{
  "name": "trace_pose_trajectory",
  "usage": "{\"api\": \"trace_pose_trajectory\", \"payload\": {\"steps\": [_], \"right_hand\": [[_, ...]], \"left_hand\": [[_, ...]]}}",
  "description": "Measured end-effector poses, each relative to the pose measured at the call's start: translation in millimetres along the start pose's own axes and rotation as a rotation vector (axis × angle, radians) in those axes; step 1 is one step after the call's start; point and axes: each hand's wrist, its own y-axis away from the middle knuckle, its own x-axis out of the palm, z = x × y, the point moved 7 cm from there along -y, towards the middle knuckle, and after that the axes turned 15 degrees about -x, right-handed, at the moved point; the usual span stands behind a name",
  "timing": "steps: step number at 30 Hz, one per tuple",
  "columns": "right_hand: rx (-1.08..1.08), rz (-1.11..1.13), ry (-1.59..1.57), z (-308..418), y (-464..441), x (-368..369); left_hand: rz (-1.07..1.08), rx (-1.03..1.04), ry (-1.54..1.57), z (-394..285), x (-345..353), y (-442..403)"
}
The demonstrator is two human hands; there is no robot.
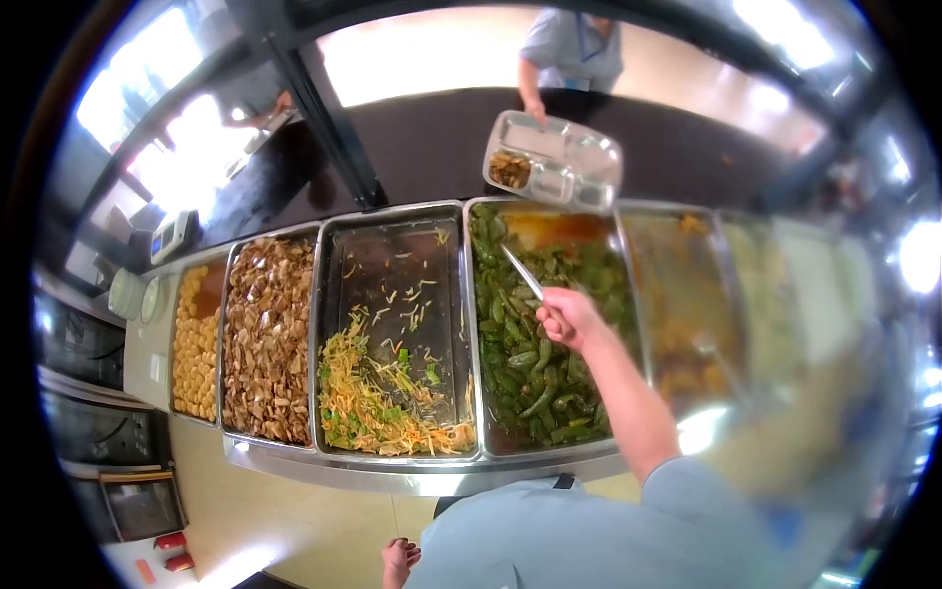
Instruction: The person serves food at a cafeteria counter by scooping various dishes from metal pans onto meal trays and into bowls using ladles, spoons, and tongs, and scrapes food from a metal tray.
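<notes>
My right hand is closed around the handle of a metal serving utensil. Its far end reaches into a steel pan of green peppers, where its shape is hidden. Low by my waist, my left hand has its fingers curled; whether anything is inside them I cannot make out. Across the counter, a person's hand holds a compartment tray tilted over the pan's far edge. Brown food pieces lie in the tray's left compartment.
Left of the peppers stand pans of shredded vegetables, brown slices and round yellow pieces. More pans, blurred, lie to the right. A dark post rises behind the pans. White bowls stand far left.
</notes>
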Motion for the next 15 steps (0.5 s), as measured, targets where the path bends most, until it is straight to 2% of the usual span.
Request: {"api": "trace_pose_trajectory", "payload": {"steps": [1,4,5,8,12,15], "right_hand": [[0.000,-0.011,-0.001,0,4,2],[-0.039,0.035,0.297,33,44,6],[0.019,-0.016,0.272,38,53,10],[0.002,0.015,-0.047,4,29,4],[0.015,0.089,-0.398,-6,35,4],[0.006,0.077,-0.543,-19,38,3]], "left_hand": [[-0.018,-0.032,0.016,-7,-1,10],[-0.044,-0.071,0.073,-29,-4,25],[-0.035,-0.072,0.101,-31,-3,17],[-0.028,-0.102,0.122,-24,-8,9],[-0.040,-0.073,0.119,-46,-2,12],[-0.035,-0.076,0.121,-42,4,11]]}}
